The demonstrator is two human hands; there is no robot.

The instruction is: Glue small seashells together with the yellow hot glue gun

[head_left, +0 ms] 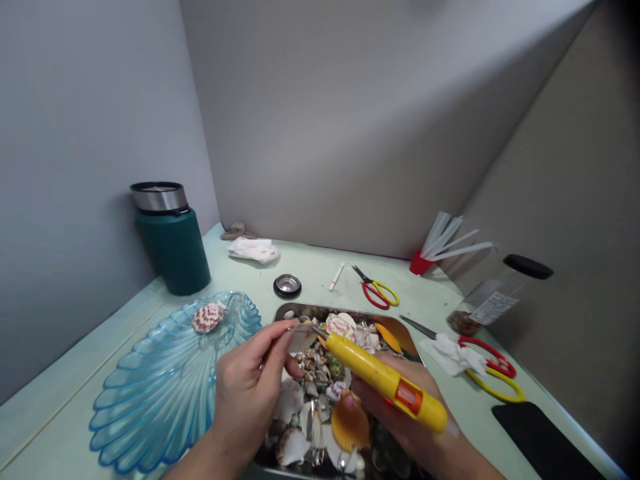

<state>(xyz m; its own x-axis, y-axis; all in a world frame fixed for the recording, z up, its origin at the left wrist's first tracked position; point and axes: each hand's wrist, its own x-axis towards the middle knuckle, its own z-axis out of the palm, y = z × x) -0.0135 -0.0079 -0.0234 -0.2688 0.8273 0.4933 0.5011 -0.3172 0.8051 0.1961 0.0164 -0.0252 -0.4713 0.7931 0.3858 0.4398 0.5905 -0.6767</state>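
Observation:
My right hand [400,407] is wrapped round a yellow hot glue gun [367,365], its metal nozzle pointing left. Thumb and forefinger of my left hand [253,380] pinch a small pale, translucent piece [301,328] right by the nozzle tip; its kind I cannot make out. Whether nozzle and piece touch is unclear. Below both hands lies a metal tray [415,340] heaped with seashells, among them an orange scallop shell [350,421]. To the left, a blue shell-shaped glass dish [155,393] bears a purple-and-white shell [209,317].
A green tumbler [175,250] stands back left, near a tissue pack [254,250]. Behind the tray are a round lid [287,285] and small scissors [377,292]. Rightward: larger scissors [493,373] with crumpled tissue, a red cup [421,263] of glue sticks, a tilted jar [493,300], a black phone-like slab [543,440].

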